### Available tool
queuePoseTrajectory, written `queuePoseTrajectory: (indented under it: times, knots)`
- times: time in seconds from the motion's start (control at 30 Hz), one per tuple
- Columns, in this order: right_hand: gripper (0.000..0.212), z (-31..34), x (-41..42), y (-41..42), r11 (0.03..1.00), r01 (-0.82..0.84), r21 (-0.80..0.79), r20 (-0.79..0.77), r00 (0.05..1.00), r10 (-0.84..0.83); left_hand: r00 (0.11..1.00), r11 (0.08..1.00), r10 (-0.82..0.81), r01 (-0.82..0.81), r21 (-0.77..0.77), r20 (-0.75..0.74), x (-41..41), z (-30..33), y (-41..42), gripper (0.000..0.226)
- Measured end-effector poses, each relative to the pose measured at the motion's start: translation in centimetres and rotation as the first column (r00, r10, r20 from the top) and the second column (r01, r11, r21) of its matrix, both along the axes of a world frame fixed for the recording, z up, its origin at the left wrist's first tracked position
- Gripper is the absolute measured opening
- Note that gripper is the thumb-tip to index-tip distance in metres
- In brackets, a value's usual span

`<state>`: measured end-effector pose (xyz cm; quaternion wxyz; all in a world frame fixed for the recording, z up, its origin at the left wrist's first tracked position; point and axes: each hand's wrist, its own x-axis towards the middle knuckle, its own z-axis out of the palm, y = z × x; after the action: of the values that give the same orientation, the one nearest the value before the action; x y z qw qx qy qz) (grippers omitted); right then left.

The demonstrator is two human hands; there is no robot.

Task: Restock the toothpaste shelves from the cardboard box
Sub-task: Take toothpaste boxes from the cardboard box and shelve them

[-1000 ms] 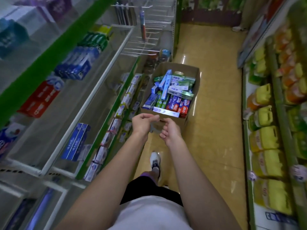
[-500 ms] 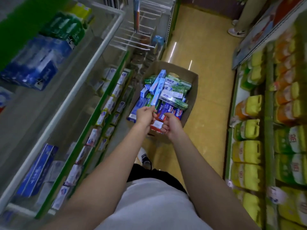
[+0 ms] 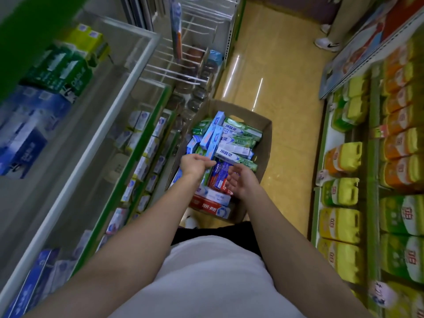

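**shelfguy:** So where's your box (image 3: 263,143) sitting right now? It's on the floor (image 3: 275,65) straight ahead of you, pushed up against the foot of the left shelves (image 3: 146,138), open at the top and stuffed with toothpaste cartons lying every which way.

**aisle9:** Yep, and both your arms are stretched down over it. Your left hand (image 3: 195,164) hangs above the left-middle of the pile, fingers out fairly straight and pointing right, tips just about at the blue carton (image 3: 212,136) that slants across the heap. Can't tell if you're actually touching it or just above it. Nothing in that hand.

**shelfguy:** And your right hand (image 3: 241,182)?

**aisle9:** Palm turned in toward the left one, fingers loosely curved, sitting over the near-right part of the box. A red-and-blue carton (image 3: 220,177) lies right between your two hands, just beside the right fingers, but you're not gripping it. So both hands are loose and empty, with a small gap between them.

**shelfguy:** Anything else near?

**aisle9:** A white-and-green carton (image 3: 238,157) lies just beyond your right fingertips, and a red carton (image 3: 206,206) lies flat along the box's near edge, below both wrists. The left shelves hold a few blue packs (image 3: 25,136) and green packs (image 3: 66,72) up top, blurry though.
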<state>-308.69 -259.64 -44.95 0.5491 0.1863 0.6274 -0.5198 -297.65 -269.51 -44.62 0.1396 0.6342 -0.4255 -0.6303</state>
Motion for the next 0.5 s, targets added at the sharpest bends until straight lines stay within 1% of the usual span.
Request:
queuePoseTrajectory:
  times: [0.03,0.07,0.13,0.2,0.27,0.3,0.4,0.5]
  knots:
    - [0.024,0.0,-0.5,-0.4,1.0,-0.024,-0.005,-0.011,1.0,0.024,0.998,0.997,0.059,-0.059,-0.043,0.01,-0.4,-0.1,-0.4,0.018]
    - [0.024,-0.1,-1.1,-0.9,0.999,-0.047,-0.012,-0.021,0.999,0.046,0.991,0.987,0.13,-0.127,-0.095,0.026,-0.9,-0.2,-0.7,0.025]
    - [0.023,-0.2,-2.3,-2.0,0.996,-0.089,0.005,-0.041,0.995,0.089,0.967,0.958,0.243,-0.228,-0.174,0.071,-1.6,-0.9,-1.1,0.047]
    - [0.021,-0.4,-3.7,-3.1,0.989,-0.139,0.046,-0.073,0.987,0.142,0.968,0.963,0.227,-0.207,-0.173,0.107,-2.3,-1.8,-1.2,0.053]
    - [0.019,-0.5,-5.5,-4.6,0.979,-0.192,0.07,-0.102,0.975,0.199,0.974,0.975,0.181,-0.16,-0.153,0.136,-3.1,-3.4,-1.4,0.05]
    - [0.02,-0.6,-6.5,-5.4,0.971,-0.225,0.081,-0.112,0.966,0.233,0.972,0.976,0.187,-0.166,-0.142,0.143,-3.7,-4.2,-1.7,0.048]
    - [0.015,-1.8,-8.9,-7.9,0.942,-0.325,0.088,-0.092,0.939,0.332,0.951,0.957,0.285,-0.274,-0.099,0.119,-6.0,-6.4,-2.9,0.039]
    - [0.012,-3.2,-10.8,-10.0,0.889,-0.442,0.122,-0.009,0.895,0.446,0.93,0.937,0.35,-0.349,-0.028,0.115,-8.5,-6.7,-4.0,0.023]
